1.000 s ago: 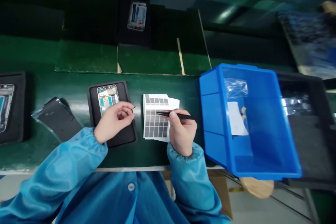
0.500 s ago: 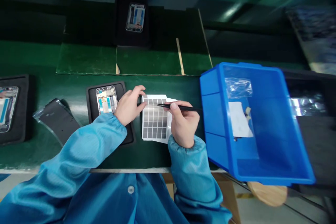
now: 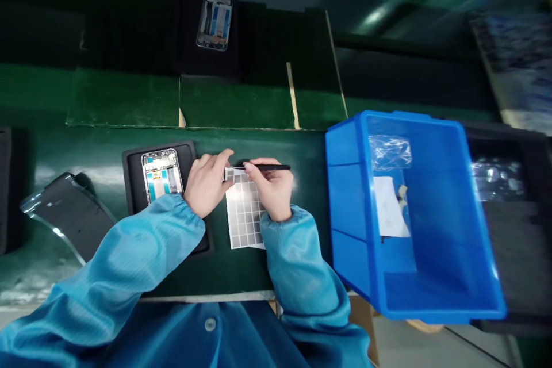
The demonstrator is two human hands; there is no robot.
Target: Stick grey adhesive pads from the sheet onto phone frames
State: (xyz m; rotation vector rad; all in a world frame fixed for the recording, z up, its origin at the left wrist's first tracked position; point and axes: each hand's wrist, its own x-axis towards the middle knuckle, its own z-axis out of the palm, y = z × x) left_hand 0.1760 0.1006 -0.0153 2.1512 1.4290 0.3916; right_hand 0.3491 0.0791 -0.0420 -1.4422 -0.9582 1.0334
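Note:
A sheet of small grey rectangles (image 3: 244,215) lies on the green table in front of me. My right hand (image 3: 272,187) pinches black tweezers (image 3: 273,167), whose tips reach the sheet's top edge. My left hand (image 3: 207,184) is at the sheet's upper left corner, thumb on the sheet and index finger stretched apart from it. Left of that hand, an opened phone body (image 3: 161,172) with blue strips lies in a black tray (image 3: 133,184); my left sleeve covers the tray's lower part.
A blue bin (image 3: 349,201) with a clear bag (image 3: 390,152) and white paper (image 3: 390,207) stands right. Dark film (image 3: 77,215) lies left. Another phone body (image 3: 214,22) rests in a black tray (image 3: 185,52) on the raised green board (image 3: 233,106).
My right hand and the tweezers have moved left and up to the sheet's top edge. The view has shifted, and the phone body at the far left is out of sight.

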